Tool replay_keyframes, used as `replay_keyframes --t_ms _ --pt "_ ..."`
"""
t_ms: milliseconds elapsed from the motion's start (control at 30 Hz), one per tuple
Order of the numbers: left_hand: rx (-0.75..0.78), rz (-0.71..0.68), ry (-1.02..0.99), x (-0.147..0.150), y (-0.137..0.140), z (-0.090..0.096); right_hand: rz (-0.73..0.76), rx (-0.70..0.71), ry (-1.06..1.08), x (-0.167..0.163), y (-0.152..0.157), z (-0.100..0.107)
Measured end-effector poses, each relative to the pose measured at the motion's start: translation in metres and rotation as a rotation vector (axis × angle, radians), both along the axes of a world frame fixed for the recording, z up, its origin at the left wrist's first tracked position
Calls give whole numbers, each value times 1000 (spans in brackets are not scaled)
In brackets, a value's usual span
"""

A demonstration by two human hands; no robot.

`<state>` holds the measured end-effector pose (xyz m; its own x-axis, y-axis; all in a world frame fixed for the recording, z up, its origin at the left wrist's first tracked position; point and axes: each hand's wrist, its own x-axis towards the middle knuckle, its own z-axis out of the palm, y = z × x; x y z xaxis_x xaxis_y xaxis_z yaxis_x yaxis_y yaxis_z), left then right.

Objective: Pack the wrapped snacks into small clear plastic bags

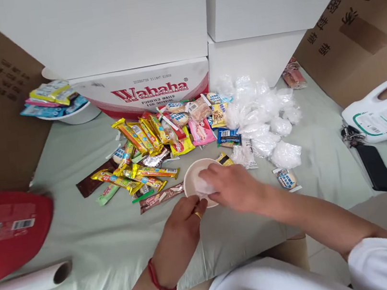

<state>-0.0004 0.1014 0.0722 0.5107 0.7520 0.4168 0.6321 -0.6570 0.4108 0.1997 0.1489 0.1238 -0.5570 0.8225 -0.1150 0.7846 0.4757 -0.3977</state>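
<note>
A white round bowl [187, 174] stands near the front edge of the cloth-covered surface. My left hand [182, 229], with a ring and a red cord bracelet, is closed at the bowl's near rim, thumb and fingers pinched there. Inside the bowl my right hand [238, 187] is closed on a crumpled piece of translucent white plastic film [204, 186]; its fingertips are partly hidden. Close to the bowl's left lies a long brown wrapped snack bar [161, 197]. Just behind it is a small yellow-and-black packet [224, 158], partly covered by my right hand.
Wrapped snacks [145, 137] lie heaped behind the bowl, beside crumpled clear plastic bundles [260, 115]. A white tub [82, 115] with packets stands back left. A red container [10, 230] and film roll [25, 285] are left; a white jug [384, 109], keys [352, 135] and black phone [376, 167] right.
</note>
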Motion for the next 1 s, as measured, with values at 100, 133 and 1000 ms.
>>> replay_keyframes --t_ms 100,133,1000 --pt "26 34 -36 -2 3 1 -297 261 263 41 2 34" --pt "36 34 -37 -1 3 2 -423 370 315 56 13 41" --pt "-304 209 -339 18 -36 -7 -689 225 -194 281 -26 79"
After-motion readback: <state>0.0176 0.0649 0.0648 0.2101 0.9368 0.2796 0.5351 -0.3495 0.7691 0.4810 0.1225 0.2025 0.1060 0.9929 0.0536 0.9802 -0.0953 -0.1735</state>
